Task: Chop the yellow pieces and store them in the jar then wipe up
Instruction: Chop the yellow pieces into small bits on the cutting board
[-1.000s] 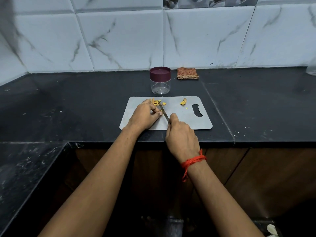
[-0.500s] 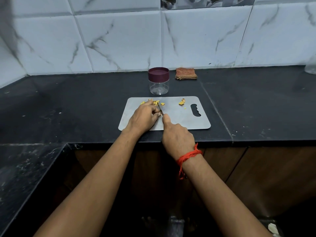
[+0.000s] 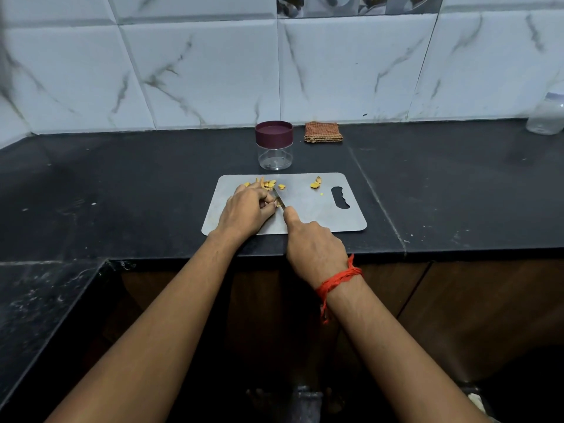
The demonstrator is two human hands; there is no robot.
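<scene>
A grey cutting board (image 3: 317,215) lies on the black counter. Chopped yellow pieces (image 3: 268,184) sit at its far left, and a second small heap of yellow pieces (image 3: 316,182) lies near the far middle. My left hand (image 3: 247,210) has its fingers curled over a yellow piece, mostly hidden beneath them. My right hand (image 3: 311,242) grips a knife (image 3: 279,198), index finger along its back; the blade sits against my left fingers. A clear jar (image 3: 274,146) with a maroon lid stands behind the board. A folded orange checked cloth (image 3: 323,132) lies by the wall.
A clear plastic bottle (image 3: 546,117) stands at the far right of the counter. The counter turns a corner at the left (image 3: 36,300). Brown cabinet doors (image 3: 473,315) run below the front edge. The tiled wall stands close behind the jar.
The knife and my right hand have shifted left and forward, closer to my left fingers. My left hand stays curled over the piece. More cut bits lie at the board's far left.
</scene>
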